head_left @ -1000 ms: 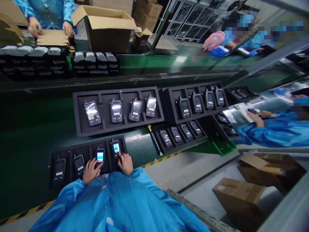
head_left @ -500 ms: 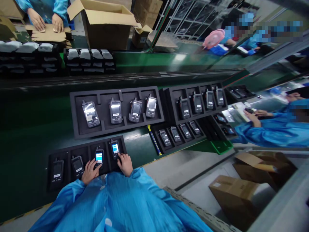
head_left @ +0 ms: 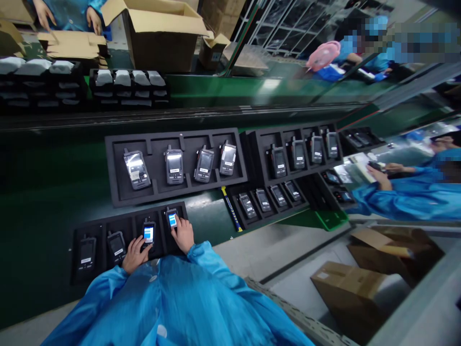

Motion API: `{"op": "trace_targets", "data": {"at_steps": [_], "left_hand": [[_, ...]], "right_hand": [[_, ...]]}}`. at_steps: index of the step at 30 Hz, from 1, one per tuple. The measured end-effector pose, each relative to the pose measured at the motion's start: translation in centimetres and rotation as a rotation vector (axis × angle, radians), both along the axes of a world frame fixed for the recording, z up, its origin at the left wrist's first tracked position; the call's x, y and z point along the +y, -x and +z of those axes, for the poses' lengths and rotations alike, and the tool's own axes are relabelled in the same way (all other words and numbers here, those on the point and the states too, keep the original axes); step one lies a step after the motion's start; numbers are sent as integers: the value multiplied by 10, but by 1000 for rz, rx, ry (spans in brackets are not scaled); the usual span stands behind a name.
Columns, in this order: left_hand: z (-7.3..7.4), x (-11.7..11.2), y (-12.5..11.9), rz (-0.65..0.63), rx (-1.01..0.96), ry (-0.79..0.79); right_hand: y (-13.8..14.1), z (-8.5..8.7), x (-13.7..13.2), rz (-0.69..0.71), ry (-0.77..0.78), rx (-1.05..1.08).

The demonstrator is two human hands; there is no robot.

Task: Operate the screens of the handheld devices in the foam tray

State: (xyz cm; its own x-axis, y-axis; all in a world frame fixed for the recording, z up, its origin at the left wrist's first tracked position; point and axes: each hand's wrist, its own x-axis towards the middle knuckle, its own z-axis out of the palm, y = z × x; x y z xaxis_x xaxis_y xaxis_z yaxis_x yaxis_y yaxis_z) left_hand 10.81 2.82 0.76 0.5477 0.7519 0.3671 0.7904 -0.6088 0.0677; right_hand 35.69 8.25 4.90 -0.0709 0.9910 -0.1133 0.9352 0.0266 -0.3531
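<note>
Phones (head_left: 148, 232) glow in a black tray (head_left: 126, 222), spread left hand (head_left: 134, 255) touching one, spread right hand (head_left: 184, 235) touching another.

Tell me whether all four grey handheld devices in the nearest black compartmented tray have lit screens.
No, the leftmost device there shows a dark screen.

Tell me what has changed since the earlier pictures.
The right hand has moved from the lower part of its device up to the lit screen. A co-worker's hands have drawn back toward their body. The left hand stays on the neighbouring device; the near tray hasn't moved.
</note>
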Motion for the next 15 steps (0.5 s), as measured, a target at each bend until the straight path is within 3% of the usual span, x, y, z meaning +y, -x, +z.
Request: {"op": "trace_targets", "data": {"at_steps": [4,10,15], "left_hand": [[0,0,0,22,3,14],[4,1,-2,24,-28,13],[4,1,-3,34,-38,25]], "right_hand": [[0,5,-6,22,-54,16],[20,9,-11,321,-110,101],[42,4,-2,424,-126,114]]}}
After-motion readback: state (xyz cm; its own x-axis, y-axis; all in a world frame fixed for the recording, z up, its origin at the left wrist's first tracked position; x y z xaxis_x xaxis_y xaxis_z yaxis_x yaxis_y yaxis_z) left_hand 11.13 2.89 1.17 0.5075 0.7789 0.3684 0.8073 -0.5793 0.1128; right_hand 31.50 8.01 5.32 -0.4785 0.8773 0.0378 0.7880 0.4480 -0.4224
